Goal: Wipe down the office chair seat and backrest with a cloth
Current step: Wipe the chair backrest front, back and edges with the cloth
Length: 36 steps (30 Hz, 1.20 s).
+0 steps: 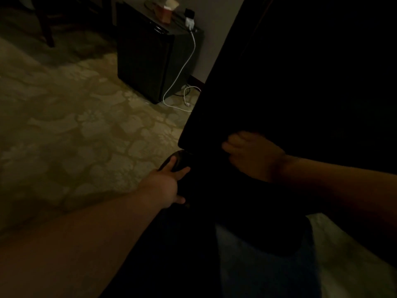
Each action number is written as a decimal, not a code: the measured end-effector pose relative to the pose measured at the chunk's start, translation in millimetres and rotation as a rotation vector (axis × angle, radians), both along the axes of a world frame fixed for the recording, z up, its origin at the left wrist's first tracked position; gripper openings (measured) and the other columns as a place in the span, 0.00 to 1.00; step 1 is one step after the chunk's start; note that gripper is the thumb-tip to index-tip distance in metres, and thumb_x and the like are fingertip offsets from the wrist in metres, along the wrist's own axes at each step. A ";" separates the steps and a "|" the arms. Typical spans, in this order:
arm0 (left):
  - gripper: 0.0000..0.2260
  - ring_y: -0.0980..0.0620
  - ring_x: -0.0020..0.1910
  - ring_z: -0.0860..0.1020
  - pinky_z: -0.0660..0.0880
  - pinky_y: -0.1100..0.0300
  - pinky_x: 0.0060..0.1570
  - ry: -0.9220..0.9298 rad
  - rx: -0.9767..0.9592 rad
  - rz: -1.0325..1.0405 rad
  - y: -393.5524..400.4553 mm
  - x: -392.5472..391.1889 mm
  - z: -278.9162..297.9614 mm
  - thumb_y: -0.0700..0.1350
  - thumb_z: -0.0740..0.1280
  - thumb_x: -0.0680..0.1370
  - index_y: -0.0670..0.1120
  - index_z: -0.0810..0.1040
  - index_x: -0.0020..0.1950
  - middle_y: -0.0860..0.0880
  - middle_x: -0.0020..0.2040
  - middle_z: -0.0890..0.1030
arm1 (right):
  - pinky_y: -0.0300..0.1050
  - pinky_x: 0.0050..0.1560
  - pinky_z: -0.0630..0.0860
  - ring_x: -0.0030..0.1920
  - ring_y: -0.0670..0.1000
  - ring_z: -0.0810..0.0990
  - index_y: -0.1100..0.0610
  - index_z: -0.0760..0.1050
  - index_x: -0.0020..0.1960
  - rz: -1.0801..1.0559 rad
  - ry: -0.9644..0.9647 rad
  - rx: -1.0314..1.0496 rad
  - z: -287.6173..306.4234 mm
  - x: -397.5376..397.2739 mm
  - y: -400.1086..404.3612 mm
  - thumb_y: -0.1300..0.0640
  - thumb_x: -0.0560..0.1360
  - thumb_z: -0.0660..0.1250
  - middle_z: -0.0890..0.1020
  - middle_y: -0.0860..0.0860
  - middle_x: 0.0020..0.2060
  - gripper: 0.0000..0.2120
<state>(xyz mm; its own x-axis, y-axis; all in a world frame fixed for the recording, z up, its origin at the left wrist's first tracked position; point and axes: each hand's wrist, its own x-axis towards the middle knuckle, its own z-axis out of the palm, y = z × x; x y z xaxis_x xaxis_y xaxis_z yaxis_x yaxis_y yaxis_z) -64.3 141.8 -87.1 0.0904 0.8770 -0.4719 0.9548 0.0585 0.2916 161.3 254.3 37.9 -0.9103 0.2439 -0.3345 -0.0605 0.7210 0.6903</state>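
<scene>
The black office chair fills the right side, and its tall backrest (279, 82) is almost lost in the dark. My left hand (167, 183) grips the rounded end of the dark armrest (180, 157), with the fingers curled over it. My right hand (253, 158) lies palm down against the chair just under the backrest's lower left corner, its fingers spread towards the left. The seat (214, 201) below is a black mass. I can make out no cloth in the dark, and whatever lies under my right palm is hidden.
A black mini fridge (146, 61) stands against the wall at the back, with a small box (166, 11) and a white charger on top. The charger's cable (182, 69) trails down onto the patterned carpet (75, 125). A dark furniture leg (46, 29) is at top left.
</scene>
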 end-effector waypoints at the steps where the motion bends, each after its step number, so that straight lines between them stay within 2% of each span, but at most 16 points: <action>1: 0.47 0.43 0.83 0.59 0.63 0.49 0.78 -0.004 0.002 0.002 -1.2 -0.3 0.4 0.63 0.72 0.78 0.64 0.41 0.85 0.47 0.85 0.33 | 0.54 0.54 0.76 0.53 0.60 0.80 0.53 0.87 0.41 -0.023 -0.055 0.003 -5.2 33.1 1.9 0.54 0.76 0.61 0.84 0.54 0.52 0.15; 4: 0.47 0.42 0.82 0.59 0.63 0.49 0.78 0.006 0.003 0.013 -4.3 1.6 0.3 0.64 0.71 0.78 0.65 0.41 0.85 0.46 0.85 0.33 | 0.55 0.68 0.73 0.68 0.60 0.77 0.55 0.83 0.61 -0.118 -0.389 0.128 -31.0 110.2 -6.5 0.61 0.81 0.48 0.77 0.57 0.65 0.25; 5: 0.47 0.42 0.82 0.60 0.63 0.49 0.78 0.012 0.006 0.014 -4.1 2.6 0.4 0.64 0.71 0.78 0.65 0.41 0.84 0.46 0.85 0.33 | 0.51 0.72 0.69 0.72 0.55 0.74 0.50 0.80 0.66 -0.198 -0.342 0.066 -47.2 130.0 -6.0 0.64 0.82 0.41 0.72 0.55 0.68 0.31; 6: 0.47 0.42 0.82 0.60 0.63 0.48 0.78 0.012 0.003 0.021 -3.7 2.2 -0.3 0.64 0.71 0.78 0.65 0.40 0.84 0.46 0.85 0.32 | 0.46 0.71 0.69 0.70 0.47 0.76 0.42 0.81 0.65 -0.380 -0.324 0.088 -49.8 134.9 -9.9 0.66 0.82 0.39 0.70 0.50 0.66 0.36; 7: 0.47 0.41 0.82 0.60 0.64 0.48 0.77 0.010 -0.009 0.030 -4.1 1.6 -1.0 0.64 0.71 0.78 0.65 0.40 0.84 0.47 0.85 0.32 | 0.44 0.66 0.74 0.63 0.43 0.80 0.37 0.84 0.56 -0.473 -0.276 0.106 -52.0 135.0 -10.7 0.64 0.82 0.45 0.70 0.46 0.62 0.33; 10: 0.48 0.42 0.83 0.59 0.64 0.49 0.77 -0.006 -0.019 0.042 -4.8 1.1 -1.8 0.64 0.72 0.78 0.66 0.40 0.84 0.47 0.84 0.31 | 0.53 0.53 0.78 0.57 0.58 0.81 0.50 0.87 0.39 -0.325 -0.234 0.114 -54.7 86.9 -6.3 0.52 0.69 0.74 0.83 0.53 0.54 0.04; 13: 0.47 0.42 0.83 0.59 0.63 0.49 0.78 -0.010 -0.005 0.030 -5.3 -0.2 -3.7 0.64 0.72 0.78 0.66 0.40 0.84 0.47 0.84 0.31 | 0.52 0.54 0.70 0.56 0.59 0.76 0.53 0.86 0.38 -0.098 -0.066 0.067 -51.2 -14.9 -8.8 0.51 0.70 0.69 0.83 0.54 0.52 0.09; 17: 0.48 0.39 0.82 0.59 0.64 0.46 0.78 -0.018 0.004 0.033 -0.8 -3.2 -12.8 0.65 0.73 0.76 0.67 0.41 0.84 0.48 0.85 0.32 | 0.50 0.54 0.69 0.55 0.56 0.71 0.50 0.85 0.38 -0.162 -0.104 -0.028 -52.2 -103.2 -0.2 0.51 0.73 0.67 0.81 0.49 0.52 0.09; 19: 0.49 0.38 0.82 0.60 0.67 0.44 0.76 -0.035 0.002 0.052 0.8 -4.8 -20.6 0.66 0.73 0.75 0.69 0.41 0.83 0.50 0.85 0.31 | 0.53 0.64 0.68 0.63 0.58 0.72 0.54 0.86 0.55 -0.187 -0.174 -0.027 -49.5 -77.9 3.7 0.54 0.81 0.61 0.79 0.53 0.63 0.15; 21: 0.49 0.37 0.81 0.60 0.68 0.42 0.75 -0.034 -0.001 0.053 1.8 -4.2 -23.5 0.67 0.73 0.75 0.70 0.39 0.82 0.51 0.84 0.31 | 0.53 0.77 0.59 0.76 0.60 0.66 0.59 0.74 0.76 -0.268 -0.353 -0.087 -42.8 -17.3 2.2 0.52 0.87 0.54 0.68 0.56 0.78 0.22; 23: 0.49 0.37 0.81 0.61 0.68 0.44 0.75 -0.018 0.011 0.040 1.0 -2.1 -22.4 0.68 0.72 0.75 0.69 0.39 0.82 0.50 0.84 0.31 | 0.55 0.78 0.63 0.76 0.63 0.69 0.63 0.73 0.75 -0.376 -0.410 -0.234 -21.5 34.5 -16.3 0.50 0.85 0.49 0.70 0.60 0.76 0.27; 25: 0.48 0.40 0.81 0.62 0.67 0.47 0.76 -0.007 0.029 0.020 -1.3 -1.2 -17.9 0.67 0.71 0.76 0.68 0.39 0.83 0.48 0.85 0.32 | 0.55 0.64 0.77 0.64 0.63 0.79 0.60 0.86 0.58 -0.424 -0.257 -0.258 4.2 52.6 -29.4 0.52 0.80 0.55 0.82 0.60 0.62 0.23; 27: 0.47 0.41 0.82 0.60 0.66 0.48 0.77 -0.022 0.045 0.015 -3.5 -1.6 -13.3 0.66 0.71 0.77 0.67 0.40 0.84 0.48 0.85 0.33 | 0.53 0.54 0.73 0.57 0.59 0.74 0.50 0.86 0.46 -0.177 -0.096 -0.105 32.9 34.3 -24.6 0.48 0.75 0.70 0.82 0.54 0.53 0.08; 28: 0.47 0.42 0.83 0.58 0.64 0.49 0.77 -0.027 0.036 0.017 -4.1 -1.9 -10.6 0.65 0.71 0.77 0.67 0.40 0.84 0.48 0.85 0.32 | 0.52 0.52 0.70 0.56 0.57 0.70 0.48 0.84 0.43 -0.062 0.019 -0.007 51.5 12.3 -20.3 0.45 0.72 0.71 0.81 0.52 0.52 0.08; 32: 0.48 0.41 0.85 0.53 0.61 0.48 0.79 -0.057 -0.010 0.035 1.4 -2.9 -12.7 0.64 0.73 0.77 0.66 0.41 0.84 0.47 0.84 0.30 | 0.51 0.58 0.76 0.61 0.57 0.72 0.48 0.85 0.50 0.068 0.479 0.118 101.6 -90.1 -5.7 0.42 0.74 0.72 0.82 0.52 0.57 0.11; 36: 0.49 0.41 0.84 0.56 0.65 0.47 0.78 -0.089 0.001 0.086 2.1 -7.3 -27.7 0.65 0.75 0.74 0.69 0.42 0.83 0.50 0.84 0.32 | 0.57 0.58 0.79 0.62 0.61 0.78 0.48 0.85 0.54 -0.064 0.525 0.154 95.7 -112.5 -6.0 0.47 0.67 0.81 0.81 0.53 0.61 0.17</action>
